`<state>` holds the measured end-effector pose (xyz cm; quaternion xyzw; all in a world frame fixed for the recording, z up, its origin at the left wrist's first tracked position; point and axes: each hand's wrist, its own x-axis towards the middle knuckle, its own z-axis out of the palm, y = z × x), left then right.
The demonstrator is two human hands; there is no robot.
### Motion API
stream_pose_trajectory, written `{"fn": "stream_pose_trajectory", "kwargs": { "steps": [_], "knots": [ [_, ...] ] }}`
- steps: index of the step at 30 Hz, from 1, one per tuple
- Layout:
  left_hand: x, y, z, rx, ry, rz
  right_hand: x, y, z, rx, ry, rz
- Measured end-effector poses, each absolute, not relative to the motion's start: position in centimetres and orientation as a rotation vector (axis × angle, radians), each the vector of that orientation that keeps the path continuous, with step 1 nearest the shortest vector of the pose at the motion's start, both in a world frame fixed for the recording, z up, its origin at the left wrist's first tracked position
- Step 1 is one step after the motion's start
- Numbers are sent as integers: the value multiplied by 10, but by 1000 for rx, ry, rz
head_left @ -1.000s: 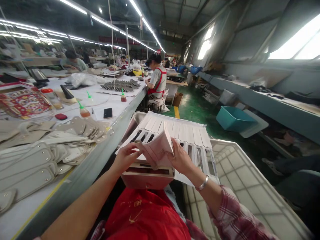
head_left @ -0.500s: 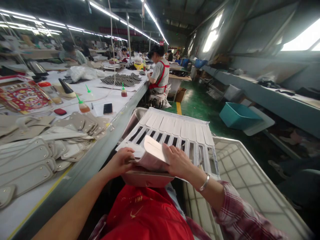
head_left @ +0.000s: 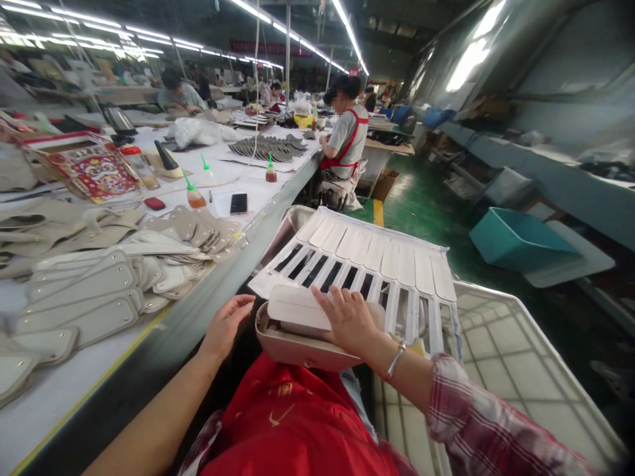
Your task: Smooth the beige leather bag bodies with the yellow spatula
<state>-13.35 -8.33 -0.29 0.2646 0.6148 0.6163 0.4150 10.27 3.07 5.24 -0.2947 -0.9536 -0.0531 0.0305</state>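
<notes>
A beige, box-shaped piece with rounded corners, like a bag body (head_left: 302, 350), rests at the front of my red apron. A pale panel with a rounded end (head_left: 297, 305) lies across its top. My right hand (head_left: 347, 320) rests on the panel and the far right of the bag body, fingers spread. My left hand (head_left: 229, 325) is off to the left of the bag body, fingers stretched out and holding nothing. Just beyond lies a white slatted sheet (head_left: 411, 301) with a row of long, round-ended strips (head_left: 372, 248) along its far side.
Off-white studded leather pieces (head_left: 94, 291) are piled on the table to my left. Glue bottles (head_left: 194, 193) and a phone (head_left: 239, 203) lie farther up it. A white crate (head_left: 516, 344) is on my right, a teal bin (head_left: 516, 241) beyond. A co-worker (head_left: 347, 135) sits ahead.
The pale panel, earlier tilted up between both hands, now lies lower over the bag body. My left hand has let go and moved left; my right hand's fingers have spread. The view has turned left.
</notes>
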Motion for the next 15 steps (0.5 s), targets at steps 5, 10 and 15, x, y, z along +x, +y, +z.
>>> {"fn": "stream_pose_trajectory", "kwargs": {
  "steps": [5, 10, 15],
  "knots": [
    [-119, -83, -5, 720, 1486, 1553, 103, 23, 40, -830, -2966, -107],
    [-116, -79, -6, 649, 1467, 1551, 108, 23, 32, -698, -3081, -112],
    [-114, -80, -5, 838, 1687, 1382, 118, 23, 34, -534, -3124, -229]
  ]
}}
